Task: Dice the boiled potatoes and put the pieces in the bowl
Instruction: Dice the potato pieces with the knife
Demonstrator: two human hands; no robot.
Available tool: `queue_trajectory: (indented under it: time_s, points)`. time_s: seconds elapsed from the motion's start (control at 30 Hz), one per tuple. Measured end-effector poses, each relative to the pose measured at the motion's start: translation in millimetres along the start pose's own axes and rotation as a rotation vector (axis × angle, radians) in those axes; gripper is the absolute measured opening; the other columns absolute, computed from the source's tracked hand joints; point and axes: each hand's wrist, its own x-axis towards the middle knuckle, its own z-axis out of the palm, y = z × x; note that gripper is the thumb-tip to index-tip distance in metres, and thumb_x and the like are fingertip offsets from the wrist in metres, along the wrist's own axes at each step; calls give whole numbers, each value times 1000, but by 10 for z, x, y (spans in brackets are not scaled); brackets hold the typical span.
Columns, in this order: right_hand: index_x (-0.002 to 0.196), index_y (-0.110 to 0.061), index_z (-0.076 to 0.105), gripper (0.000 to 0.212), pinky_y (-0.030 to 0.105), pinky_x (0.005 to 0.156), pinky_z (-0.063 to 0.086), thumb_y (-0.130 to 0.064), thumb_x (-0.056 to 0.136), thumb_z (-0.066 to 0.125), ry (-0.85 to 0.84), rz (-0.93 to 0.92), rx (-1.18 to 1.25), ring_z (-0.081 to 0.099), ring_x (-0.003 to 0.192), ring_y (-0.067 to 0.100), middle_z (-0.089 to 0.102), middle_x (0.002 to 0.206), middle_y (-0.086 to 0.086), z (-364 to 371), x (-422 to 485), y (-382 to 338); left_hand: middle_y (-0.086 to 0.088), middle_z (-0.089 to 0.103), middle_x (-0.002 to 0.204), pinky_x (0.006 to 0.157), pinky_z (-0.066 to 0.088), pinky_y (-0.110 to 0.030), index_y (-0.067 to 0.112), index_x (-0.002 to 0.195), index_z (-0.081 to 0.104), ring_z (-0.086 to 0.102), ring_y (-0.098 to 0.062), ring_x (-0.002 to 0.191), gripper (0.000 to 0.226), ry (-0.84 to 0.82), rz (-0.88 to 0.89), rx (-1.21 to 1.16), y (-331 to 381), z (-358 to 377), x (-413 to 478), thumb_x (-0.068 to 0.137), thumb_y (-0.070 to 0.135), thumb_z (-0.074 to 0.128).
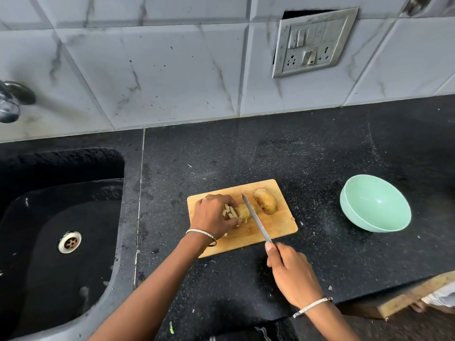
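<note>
Potato strips (232, 212) held by your curled left hand (211, 215); right hand (290, 271) grips knife (256, 220). Fingertips at blade's 9 o'clock look close; a slip could cut them.

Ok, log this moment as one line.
dicing | left hand holds cut potato | right hand grips knife | whole potato on board | bowl empty

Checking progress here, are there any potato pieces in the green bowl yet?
No, the green bowl sits empty on the counter, to the right of the cutting board.

Potatoes (265, 201) on board (275, 225), bowl (375, 203) right, sink (61, 217) left
</note>
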Motion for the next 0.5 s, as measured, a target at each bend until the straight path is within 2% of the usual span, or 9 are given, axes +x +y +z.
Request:
queue_trajectory:
  time_s: [0.13, 0.3, 0.5]
  points:
    - [80, -18, 56, 46, 40, 71, 47, -49, 102, 30, 5, 7, 5, 60, 71, 22, 60, 69, 0, 15, -24, 37, 9, 67, 90, 77, 46, -33, 32, 94, 65, 57, -17, 90, 35, 47, -14, -37, -8, 65, -5, 66, 49, 79]
    - [82, -20, 55, 45, 39, 71, 48, -50, 102, 29, -26, -30, -13, 60, 70, 20, 61, 70, -2, 79, -54, 58, 11, 65, 88, 79, 48, -37, 32, 93, 63, 57, -16, 89, 39, 34, 12, -51, -75, 84, -20, 62, 47, 82]
    - [84, -24, 50, 43, 40, 77, 49, -52, 102, 24, -47, -41, -83, 63, 82, 21, 66, 84, -5, 196, -43, 97, 15, 64, 82, 80, 48, -38, 32, 85, 66, 56, -14, 89, 25, 51, 37, -47, -103, 82, -30, 67, 42, 81]
